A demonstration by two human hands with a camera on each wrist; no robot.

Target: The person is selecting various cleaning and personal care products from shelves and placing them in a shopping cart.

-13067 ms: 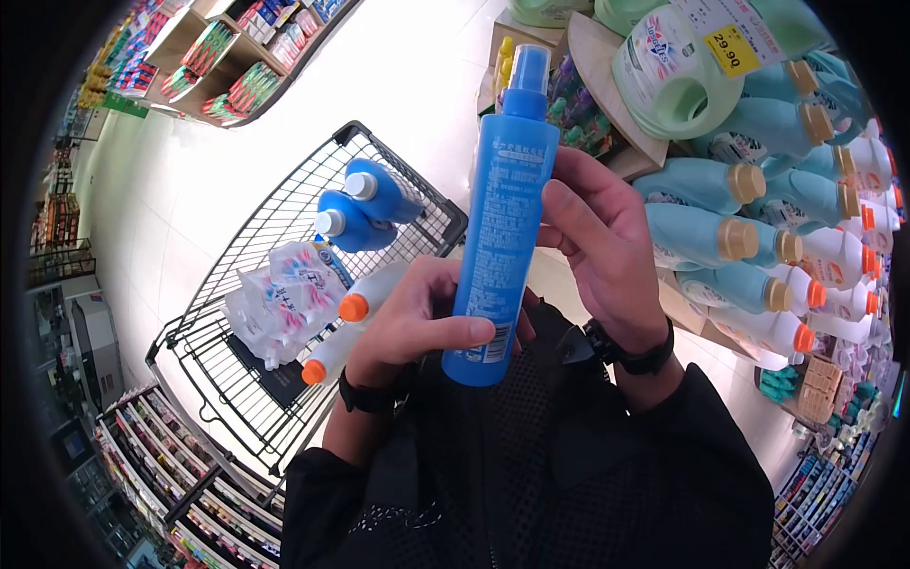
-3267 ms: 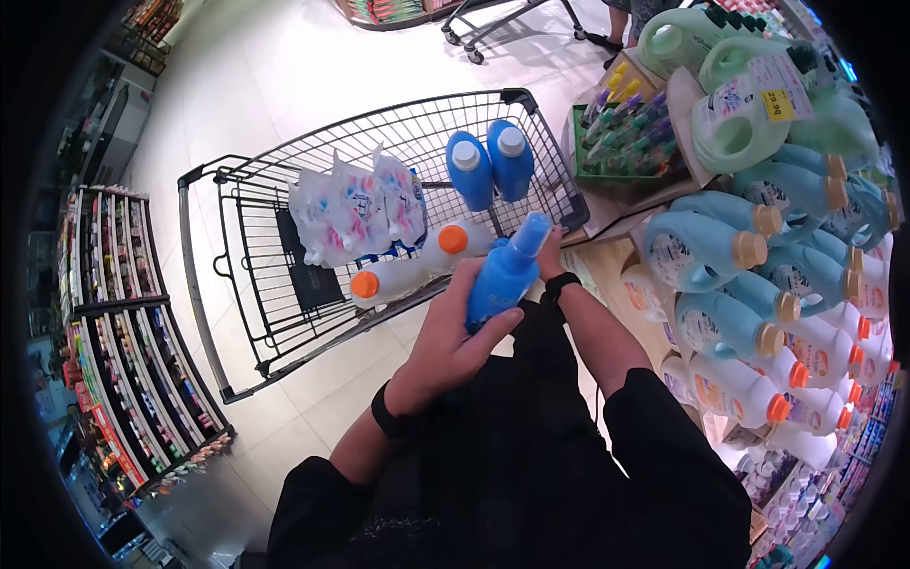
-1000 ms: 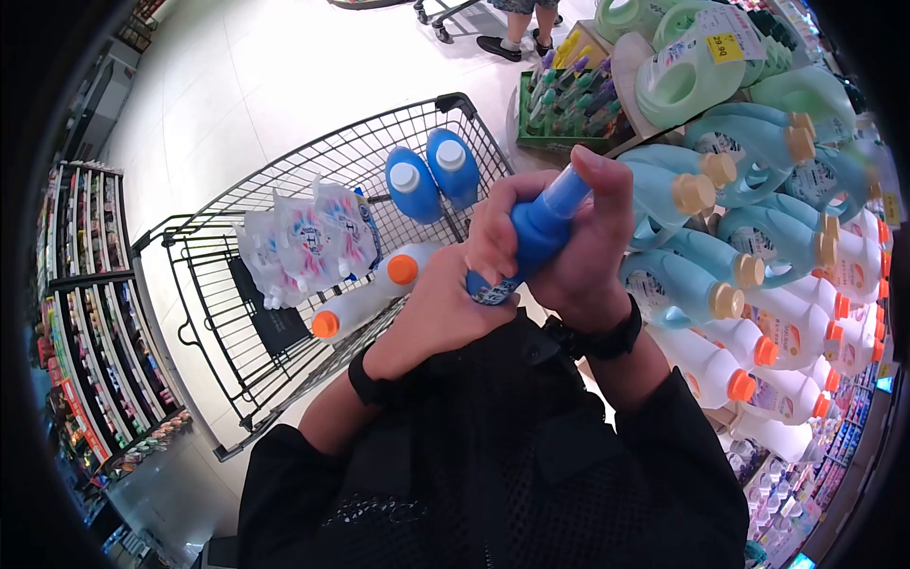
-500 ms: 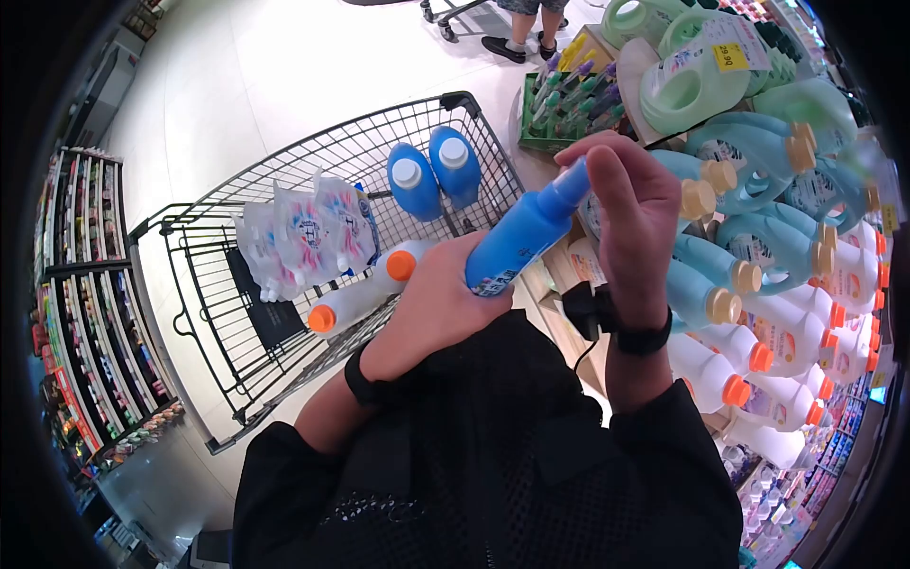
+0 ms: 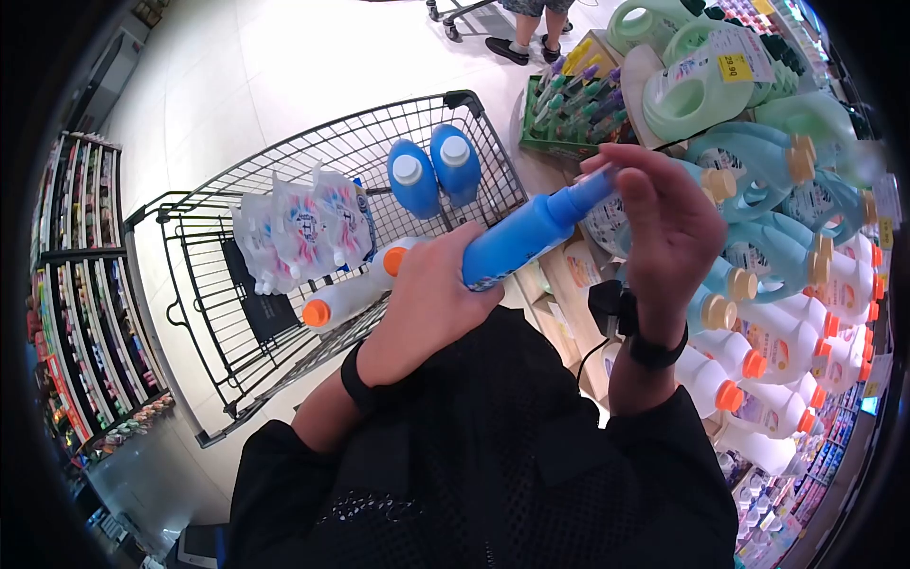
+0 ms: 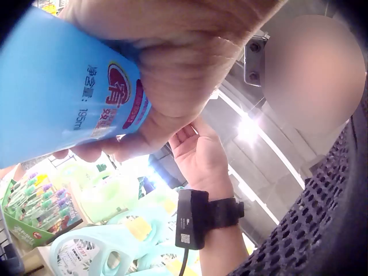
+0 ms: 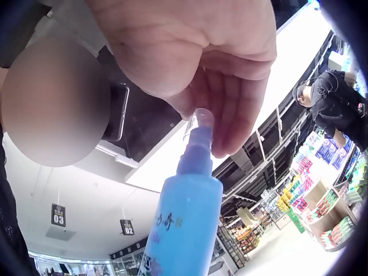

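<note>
Whereas 1 s ago both hands clenched spray bottle (image 5: 524, 237), right hand (image 5: 664, 228) now off body, fingers loosely extended at clear cap. Left hand (image 5: 431, 294) grips bottle base; bottle tilted beside cart (image 5: 313, 166).

Black wire shopping cart (image 5: 204, 322) on pale tiled floor (image 5: 313, 66), holding two blue white-capped bottles (image 5: 413, 185), two white orange-capped bottles (image 5: 346, 299) and printed refill pouches (image 5: 299, 228).
</note>
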